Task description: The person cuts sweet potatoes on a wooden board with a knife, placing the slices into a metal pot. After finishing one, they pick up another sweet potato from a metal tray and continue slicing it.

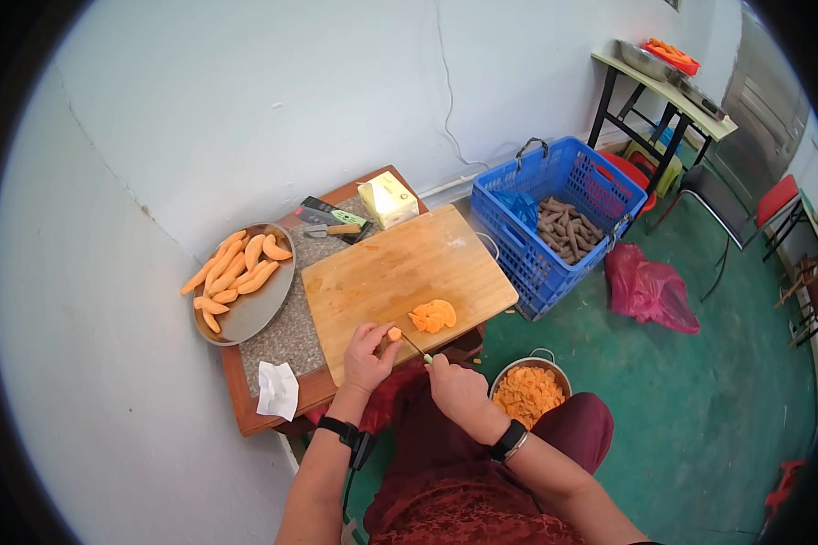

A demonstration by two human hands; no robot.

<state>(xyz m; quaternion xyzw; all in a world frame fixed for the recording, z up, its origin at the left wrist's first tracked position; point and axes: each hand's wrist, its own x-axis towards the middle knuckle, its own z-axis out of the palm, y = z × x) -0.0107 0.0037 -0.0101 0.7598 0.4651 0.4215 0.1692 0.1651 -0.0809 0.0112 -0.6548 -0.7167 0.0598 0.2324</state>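
My left hand (367, 360) is closed on a short piece of peeled sweet potato (394, 334) at the near edge of the wooden cutting board (386, 272). Gripped in my right hand (463, 392) is a knife (415, 347) with a pale green handle, its thin blade reaching up to the piece. Beside the blade, orange sweet potato slices (433, 315) lie in a small overlapping pile on the board. Whole peeled sweet potatoes (232, 270) fill much of a round metal tray (268, 309) on the left.
Behind the board are a tissue box (388, 202) and a peeler (332, 231). A crumpled tissue (277, 389) lies front left. A metal pot (568, 381) of orange slices stands on the floor near my knee. Unpeeled roots (568, 230) sit in a blue crate (527, 259); a pink bag (647, 291) lies alongside.
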